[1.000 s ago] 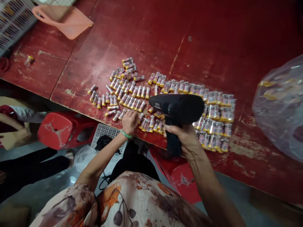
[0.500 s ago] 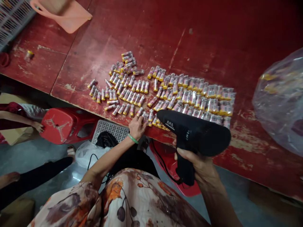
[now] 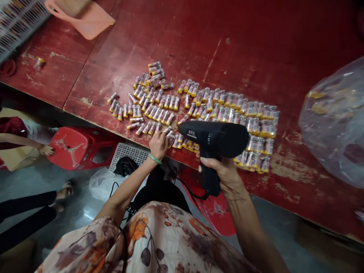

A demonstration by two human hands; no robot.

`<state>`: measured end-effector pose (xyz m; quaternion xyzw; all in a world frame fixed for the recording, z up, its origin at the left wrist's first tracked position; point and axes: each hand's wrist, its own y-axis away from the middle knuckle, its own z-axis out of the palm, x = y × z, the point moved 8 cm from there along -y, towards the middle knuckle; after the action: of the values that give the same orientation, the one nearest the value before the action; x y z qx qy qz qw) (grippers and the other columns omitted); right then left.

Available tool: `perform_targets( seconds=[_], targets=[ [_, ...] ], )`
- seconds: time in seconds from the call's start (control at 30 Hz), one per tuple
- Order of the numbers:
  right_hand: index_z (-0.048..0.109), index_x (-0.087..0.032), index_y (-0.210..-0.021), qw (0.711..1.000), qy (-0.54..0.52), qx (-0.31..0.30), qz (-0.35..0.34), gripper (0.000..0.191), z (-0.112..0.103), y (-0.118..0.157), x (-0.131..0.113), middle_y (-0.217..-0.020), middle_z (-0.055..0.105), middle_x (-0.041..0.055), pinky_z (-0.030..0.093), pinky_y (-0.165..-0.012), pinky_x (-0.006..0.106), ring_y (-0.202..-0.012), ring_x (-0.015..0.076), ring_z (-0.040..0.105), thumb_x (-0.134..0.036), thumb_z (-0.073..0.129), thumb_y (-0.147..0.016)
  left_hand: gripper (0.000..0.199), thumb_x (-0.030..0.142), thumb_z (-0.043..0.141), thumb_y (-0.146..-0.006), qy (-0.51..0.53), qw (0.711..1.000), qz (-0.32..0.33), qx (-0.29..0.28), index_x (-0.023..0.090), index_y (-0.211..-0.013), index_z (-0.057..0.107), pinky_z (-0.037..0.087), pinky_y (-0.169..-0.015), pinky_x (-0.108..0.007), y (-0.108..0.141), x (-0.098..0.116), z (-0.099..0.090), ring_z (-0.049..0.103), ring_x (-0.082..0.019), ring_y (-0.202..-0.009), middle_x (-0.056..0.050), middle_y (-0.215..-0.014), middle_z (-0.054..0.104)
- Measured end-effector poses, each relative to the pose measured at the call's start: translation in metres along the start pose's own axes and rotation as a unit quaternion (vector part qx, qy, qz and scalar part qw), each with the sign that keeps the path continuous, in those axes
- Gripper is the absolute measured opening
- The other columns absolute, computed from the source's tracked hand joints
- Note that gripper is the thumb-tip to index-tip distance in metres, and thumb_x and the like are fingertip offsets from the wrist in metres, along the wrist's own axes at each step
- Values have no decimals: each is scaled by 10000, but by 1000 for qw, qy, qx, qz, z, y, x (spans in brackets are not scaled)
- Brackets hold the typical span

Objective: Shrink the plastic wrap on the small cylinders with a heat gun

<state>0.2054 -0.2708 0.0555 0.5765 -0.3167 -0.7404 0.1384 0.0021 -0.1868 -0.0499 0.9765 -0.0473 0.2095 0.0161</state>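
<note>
My right hand (image 3: 220,170) is wrapped round the handle of a black hair dryer (image 3: 213,138), whose nozzle points left over the small yellow-ended tubes (image 3: 167,102). Clear film appears to cover these tubes, which lie on their sides in loose rows. At the table's front edge, my left hand (image 3: 158,145), with a green bangle on the wrist, has its fingers curled on a tube (image 3: 167,131) at the near end of a row. The dryer hides part of the tubes behind it.
The worn red table (image 3: 256,45) bears an orange scoop (image 3: 93,26), a grey crate (image 3: 19,22) and a single yellow-capped jar (image 3: 39,63) at left. A large clear bag (image 3: 332,125) stands at right. Below are red stools (image 3: 69,148); another person's hand (image 3: 47,149) is near one.
The hair dryer has moved left and slightly farther over the table, uncovering tubes at the right front. My left hand has shifted slightly left and forward.
</note>
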Motion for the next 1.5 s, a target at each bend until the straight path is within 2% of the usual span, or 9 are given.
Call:
perform_targets(
  seconds=[0.23, 0.6, 0.73, 0.83, 0.97, 1.07, 1.23, 1.37, 1.5],
  targets=[
    [721, -206, -921, 998, -17, 65, -23, 371, -34, 42, -11, -653, 688, -2, 498, -353, 246, -470, 164, 608, -293, 886, -600, 216, 286, 492, -986, -67, 994, 61, -62, 202, -1001, 691, 458, -801, -401, -38, -9, 19, 576, -303, -980, -136, -974, 674],
    [706, -187, -795, 998, -1, 65, -9, 317, -17, 57, -3, -616, 676, 3, 519, -428, 254, -484, 155, 604, -335, 886, -580, 329, 328, 485, -977, -50, 998, -28, -1, 179, -1196, 680, 468, -937, -440, -30, -53, -9, 588, -314, -1105, -163, -1153, 668],
    [704, -170, -730, 999, 30, 26, 18, 305, -7, 46, 9, -582, 668, 16, 498, -434, 239, -471, 144, 589, -342, 893, -564, 529, 471, 538, -946, -23, 998, -3, 50, 184, -1390, 566, 285, -1166, -569, -9, -41, -12, 389, -362, -1411, -176, -1477, 496],
    [718, -169, -782, 1000, 19, -9, 18, 294, 0, 38, 10, -635, 688, 26, 481, -412, 237, -474, 146, 591, -342, 866, -596, 600, 543, 550, -926, -17, 999, 44, 10, 276, -1461, 502, 88, -1206, -671, 2, -23, 5, 168, -385, -1527, -123, -1606, 345],
    [727, -187, -837, 999, 5, 30, 14, 345, -12, 37, 2, -681, 698, 22, 486, -382, 244, -476, 159, 605, -330, 890, -568, 527, 486, 464, -984, -21, 996, 76, -40, 335, -1488, 462, -2, -1203, -694, -1, -15, 28, 133, -360, -1544, -87, -1635, 303],
    [723, -205, -832, 997, -2, 78, -9, 362, -22, 42, -10, -742, 712, 18, 488, -357, 251, -460, 166, 610, -284, 908, -531, 537, 475, 447, -992, -31, 999, 33, -20, 312, -1504, 445, -17, -1198, -704, -15, -32, 24, 113, -364, -1547, -101, -1638, 292],
    [726, -209, -839, 997, -15, 73, -20, 345, -19, 48, -18, -669, 686, 12, 500, -368, 237, -474, 167, 609, -251, 909, -550, 661, 582, 526, -930, -53, 998, 42, -6, 291, -1516, 427, 8, -1216, -666, -15, -63, -3, 72, -356, -1553, -102, -1644, 275],
    [718, -176, -790, 1000, 4, 27, 12, 349, -4, 37, -10, -583, 656, 23, 493, -355, 256, -440, 178, 590, -318, 917, -542, 944, 743, 595, -800, -82, 993, -81, 35, 184, -1533, 392, 52, -1179, -714, -2, -105, -24, 24, -444, -1535, -198, -1641, 234],
    [693, -188, -867, 1000, -6, 8, 1, 413, 16, 16, -24, -612, 664, -4, 490, -361, 246, -429, 169, 595, -303, 901, -529, 1024, 798, 606, -745, -78, 992, -92, 21, 193, -1540, 380, 29, -1167, -730, -18, -112, -19, 30, -466, -1527, -199, -1649, 204]
  ],
)
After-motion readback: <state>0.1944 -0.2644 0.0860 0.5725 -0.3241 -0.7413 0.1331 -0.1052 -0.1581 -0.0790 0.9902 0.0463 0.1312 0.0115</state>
